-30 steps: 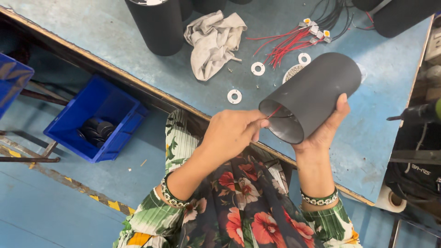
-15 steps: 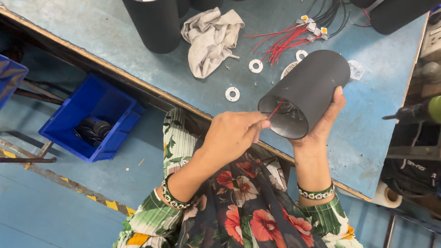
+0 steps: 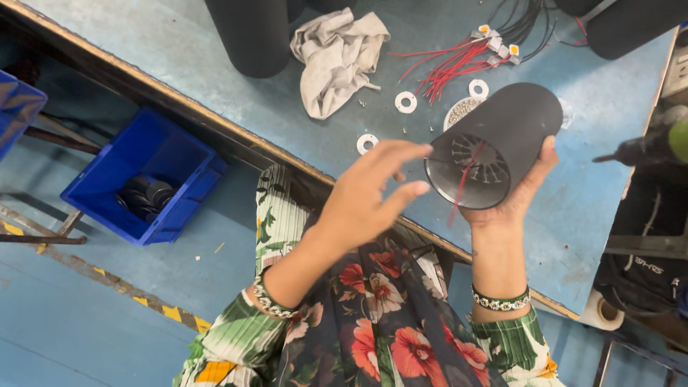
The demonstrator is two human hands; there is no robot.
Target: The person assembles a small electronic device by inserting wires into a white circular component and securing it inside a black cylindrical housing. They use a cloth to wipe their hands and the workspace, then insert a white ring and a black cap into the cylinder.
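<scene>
2 hands (image 3: 437,190): right (image 3: 512,197) grips black cylinder (image 3: 498,140) over the table edge (image 3: 215,122), left (image 3: 369,193) open, empty beside its rim.

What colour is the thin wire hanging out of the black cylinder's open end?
Red; the thin wire shows best in the head view.

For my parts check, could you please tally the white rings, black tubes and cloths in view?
White rings: 3, on the table, at and.
Black tubes: 3, one in the right hand, at and.
Cloths: 1.
Total: 7.
</scene>
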